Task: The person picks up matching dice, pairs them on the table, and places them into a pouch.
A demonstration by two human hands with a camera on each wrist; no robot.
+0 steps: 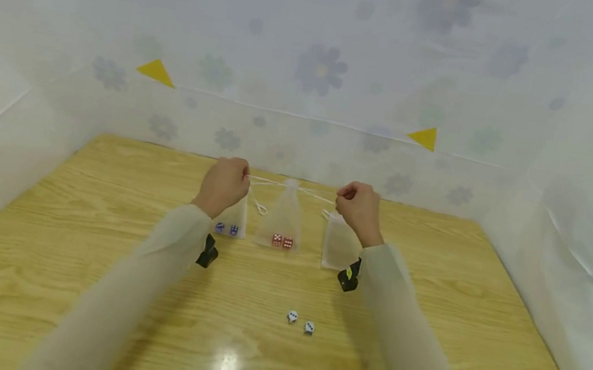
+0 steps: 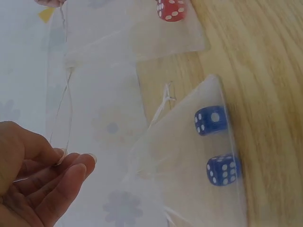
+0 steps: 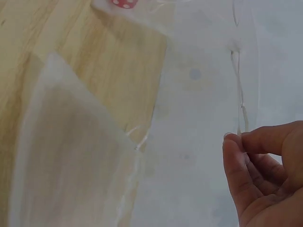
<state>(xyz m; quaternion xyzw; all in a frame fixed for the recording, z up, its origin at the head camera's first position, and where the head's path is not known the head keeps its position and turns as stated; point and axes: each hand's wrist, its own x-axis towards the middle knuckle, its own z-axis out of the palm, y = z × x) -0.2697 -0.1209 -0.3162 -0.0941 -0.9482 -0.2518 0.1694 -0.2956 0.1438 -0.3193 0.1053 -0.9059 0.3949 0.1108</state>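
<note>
A sheer white drawstring pouch (image 1: 281,219) stands in the middle with two red dice (image 1: 282,241) at its bottom and its neck gathered. My left hand (image 1: 223,185) pinches the drawstring (image 2: 69,104) on one side, between thumb and fingertips. On the other side my right hand (image 1: 359,209) pinches the opposite drawstring end (image 3: 242,106). Both cords stretch out sideways from the neck. Beneath the left hand lies a second pouch (image 2: 180,161) with two blue dice (image 2: 222,170) inside. A third, flat pouch (image 3: 80,151) with no dice visible lies below the right hand.
Two white dice (image 1: 300,323) lie loose on the wooden table (image 1: 77,279), nearer to me than the pouches. A pale flowered sheet (image 1: 323,31) rises behind the table's back edge, and white sheets hang at both sides. Yellow triangles (image 1: 157,72) mark the back sheet.
</note>
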